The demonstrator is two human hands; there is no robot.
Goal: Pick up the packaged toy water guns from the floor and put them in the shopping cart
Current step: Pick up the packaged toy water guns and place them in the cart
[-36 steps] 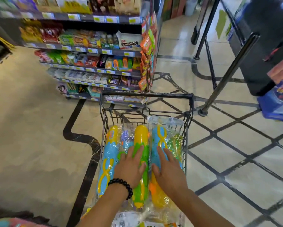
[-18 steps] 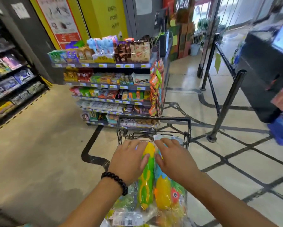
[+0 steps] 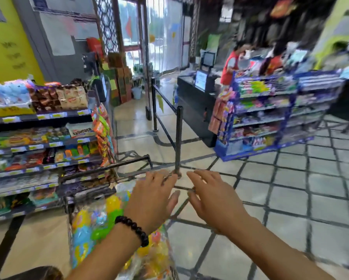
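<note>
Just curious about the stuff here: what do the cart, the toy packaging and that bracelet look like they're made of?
Shopping cart: dark, thin bars, apparently painted or coated metal wire. Packaged toy water guns: bright, smooth plastic inside clear, crinkly glossy film, judging by the glare. Bracelet on the left wrist: round, shiny black beads, perhaps stone, glass or plastic; the blur leaves it open.

The single head-worn camera looked forward and slightly down from close above both hands. Beyond the fingers point(image 3: 202, 176) stood the shopping cart point(image 3: 108, 168) rim, then aisle and checkout counter point(image 3: 191, 102).
</note>
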